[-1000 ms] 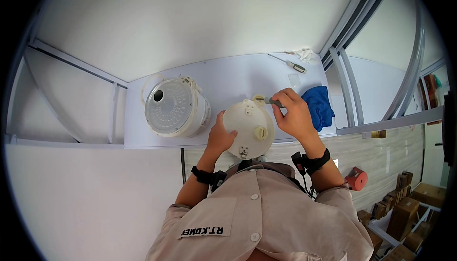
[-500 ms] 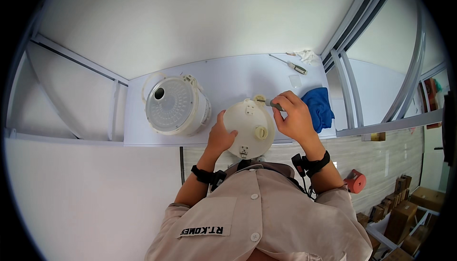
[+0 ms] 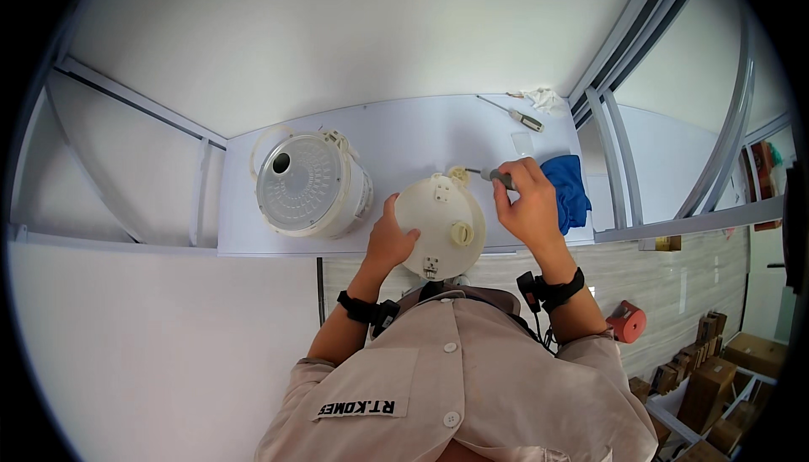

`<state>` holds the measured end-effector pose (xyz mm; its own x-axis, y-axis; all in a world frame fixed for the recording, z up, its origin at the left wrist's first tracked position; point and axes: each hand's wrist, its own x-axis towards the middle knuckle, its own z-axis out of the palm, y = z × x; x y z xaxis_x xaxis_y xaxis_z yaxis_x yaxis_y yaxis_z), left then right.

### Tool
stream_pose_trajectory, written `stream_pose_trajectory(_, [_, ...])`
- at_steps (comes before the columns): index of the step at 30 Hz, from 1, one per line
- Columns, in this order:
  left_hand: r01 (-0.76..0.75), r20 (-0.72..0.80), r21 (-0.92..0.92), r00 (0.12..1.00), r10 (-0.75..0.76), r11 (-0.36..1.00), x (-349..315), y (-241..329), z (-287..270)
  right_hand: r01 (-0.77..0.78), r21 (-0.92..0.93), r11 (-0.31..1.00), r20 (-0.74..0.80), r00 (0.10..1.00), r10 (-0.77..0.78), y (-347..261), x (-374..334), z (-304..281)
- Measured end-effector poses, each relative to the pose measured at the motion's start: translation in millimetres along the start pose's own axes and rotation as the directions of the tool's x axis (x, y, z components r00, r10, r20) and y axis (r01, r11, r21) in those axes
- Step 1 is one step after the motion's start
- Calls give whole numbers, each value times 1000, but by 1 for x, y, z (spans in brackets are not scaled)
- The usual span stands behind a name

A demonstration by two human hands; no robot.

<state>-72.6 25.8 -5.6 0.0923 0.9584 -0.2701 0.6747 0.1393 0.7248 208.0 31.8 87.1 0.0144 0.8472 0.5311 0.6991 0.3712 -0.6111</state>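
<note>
A round white appliance lid (image 3: 428, 224) tilts up in front of me at the near edge of the table. My left hand (image 3: 391, 235) grips it by its left rim, thumb across the face. It carries a small cream round cap (image 3: 461, 233) and metal fittings. In my right hand (image 3: 531, 206) is a screwdriver (image 3: 495, 177) with a grey handle, its shaft pointing left. The shaft's end is close to a small cream round piece (image 3: 458, 175) just beyond the lid's far edge; whether they touch I cannot tell.
The white rice cooker body (image 3: 345, 197) stands at the left. A second screwdriver (image 3: 524, 119), a small clear plastic piece (image 3: 522, 144), crumpled white tissue (image 3: 546, 100) and a blue cloth (image 3: 566, 192) lie at the right. Frame posts (image 3: 619, 159) border the table (image 3: 396, 125).
My right hand has moved slightly right with the screwdriver, baring more of its shaft beside the cream round piece. The left hand and the lid look about the same.
</note>
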Motion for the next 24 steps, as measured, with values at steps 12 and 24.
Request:
stream_pose_trajectory(12, [-9, -1, -38, 1000, 9, 999, -2, 2, -1, -311, 203, 928, -113, 934, 338, 78, -38, 38])
stream_pose_trajectory(24, [6, 6, -5, 1000, -6, 1000, 0, 1, -1, -361, 287, 888, -127, 904, 408, 93, -63, 38])
